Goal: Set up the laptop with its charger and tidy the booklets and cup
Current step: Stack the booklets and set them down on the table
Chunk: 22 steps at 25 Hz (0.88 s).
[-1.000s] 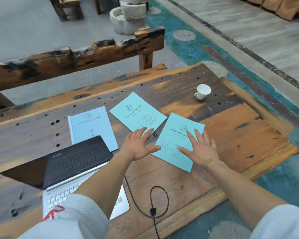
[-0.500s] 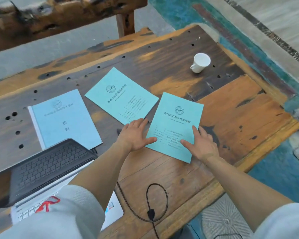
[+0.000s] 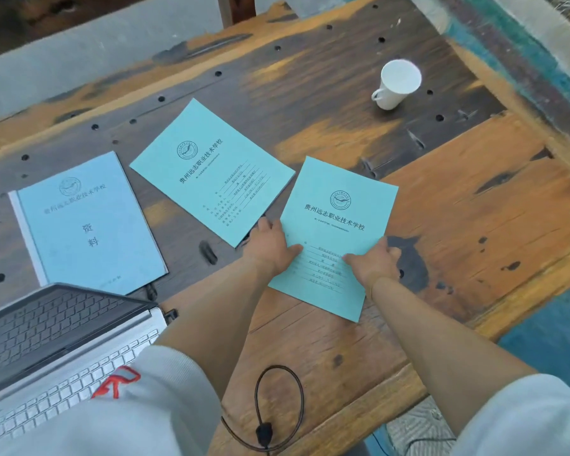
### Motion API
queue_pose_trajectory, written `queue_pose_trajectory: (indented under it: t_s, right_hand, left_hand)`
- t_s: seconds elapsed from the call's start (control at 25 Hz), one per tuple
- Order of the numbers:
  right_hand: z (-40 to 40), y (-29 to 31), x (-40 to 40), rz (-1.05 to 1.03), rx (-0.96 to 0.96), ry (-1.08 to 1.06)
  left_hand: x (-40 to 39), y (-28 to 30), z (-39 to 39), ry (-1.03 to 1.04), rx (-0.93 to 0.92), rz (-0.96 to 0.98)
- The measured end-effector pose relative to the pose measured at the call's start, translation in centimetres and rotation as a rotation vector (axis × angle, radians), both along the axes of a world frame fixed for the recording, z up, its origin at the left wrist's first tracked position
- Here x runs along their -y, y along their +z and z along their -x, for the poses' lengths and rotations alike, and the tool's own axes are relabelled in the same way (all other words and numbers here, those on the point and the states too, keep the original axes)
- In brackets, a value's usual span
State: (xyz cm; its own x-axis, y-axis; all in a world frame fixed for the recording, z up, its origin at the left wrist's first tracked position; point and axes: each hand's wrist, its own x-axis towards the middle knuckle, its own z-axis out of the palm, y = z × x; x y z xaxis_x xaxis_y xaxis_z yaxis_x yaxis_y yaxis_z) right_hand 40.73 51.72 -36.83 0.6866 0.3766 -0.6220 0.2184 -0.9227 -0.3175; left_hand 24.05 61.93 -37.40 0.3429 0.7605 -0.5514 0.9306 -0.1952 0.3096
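Booklets, three, all flat on wooden table (image 3: 474, 199). Right booklet (image 3: 339, 218), teal, sits right of centre, gripped by both hands at its lower half. Left hand (image 3: 270, 248) on the left edge: thumb lies on top of the cover, fingers appear tucked under the edge, so the grip is grasping the booklet. Right hand (image 3: 372, 261) on the right edge: thumb over the cover, fingers curled at the edge, grasping the same booklet. Whether the booklet is lifted off the table or just pinched flat, cannot tell.

Middle booklet (image 3: 211, 169), teal, rotated so the title runs diagonally; its lower right corner is just beside the left hand, and its right corner is near the top left corner of the held booklet. Left booklet (image 3: 86, 222), paler blue with a white spine strip, lies well left, its lower edge just behind the laptop lid.

Laptop (image 3: 66, 340) open at lower left, dark screen tilted back and reflecting the keys, white keyboard partly hidden by a white sleeve (image 3: 139, 416) with a red mark. Dark cable (image 3: 277, 406) looped on the table at the near edge between the two forearms; a dark plug is at the laptop's right rear corner.

White cup (image 3: 397, 83) with handle stands upright at far right, well apart from the booklets. Table surface has rows of round holes. Teal floor visible at right.
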Motion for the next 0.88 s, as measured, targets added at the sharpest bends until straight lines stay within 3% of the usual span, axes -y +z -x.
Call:
queue_pose_trajectory:
  t_s: [0.2, 0.32, 0.6, 0.88]
  right_hand:
    - [-1.9, -1.0, 0.0, -0.081, -0.110, -0.258]
    - [-3.4, -1.1, -0.1, -0.130, -0.188, -0.307]
    - [-2.6, 1.0, -1.4, -0.282, -0.027, -0.356]
    - [0.0, 4.5, -9.9, -0.397, -0.038, -0.034]
  left_hand:
    - [-0.7, -0.6, -1.1, 0.260, 0.068, 0.089]
    - [-1.7, -0.7, -1.4, 0.341, 0.202, 0.174]
    - [-1.4, 1.8, -1.8, 0.391, 0.407, 0.214]
    - [-4.7, 5.7, 4.1, 0.747, 0.551, 0.275]
